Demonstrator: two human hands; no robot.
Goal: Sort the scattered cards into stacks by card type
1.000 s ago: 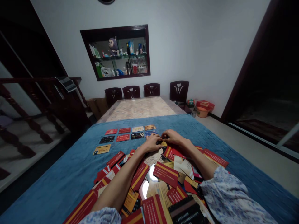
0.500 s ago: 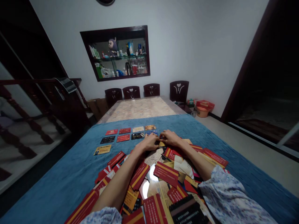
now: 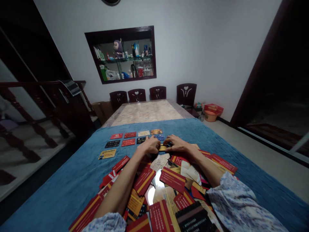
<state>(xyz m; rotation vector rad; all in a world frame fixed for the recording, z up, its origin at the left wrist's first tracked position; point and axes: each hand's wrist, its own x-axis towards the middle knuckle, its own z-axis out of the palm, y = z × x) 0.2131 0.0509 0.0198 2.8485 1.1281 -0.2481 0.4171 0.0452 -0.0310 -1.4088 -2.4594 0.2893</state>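
Observation:
My left hand (image 3: 151,145) and my right hand (image 3: 176,143) meet at the far edge of a heap of cards. Between them is a yellow card (image 3: 163,148), its two ends pinched in the curled fingers of each hand. The heap (image 3: 172,179) under my forearms mixes red, yellow, black and pale cards, several with printed lines. Beyond my left hand, cards lie spaced out in rows: red ones (image 3: 128,142), black ones (image 3: 112,144), a white one (image 3: 144,133) and a gold one (image 3: 156,131). A blue card (image 3: 159,138) sits just past my fingers. One yellow card (image 3: 107,154) starts a nearer row at the left.
A blue cloth (image 3: 79,180) covers the near part of the long table (image 3: 149,111). Dark chairs (image 3: 186,94) stand at its far end. A wooden railing (image 3: 33,141) runs along the left, and an orange tub (image 3: 210,115) is on the floor at right.
My hands have moved slightly apart, the left one shifting leftward. More of the yellow card between them now shows. The view has shifted a little.

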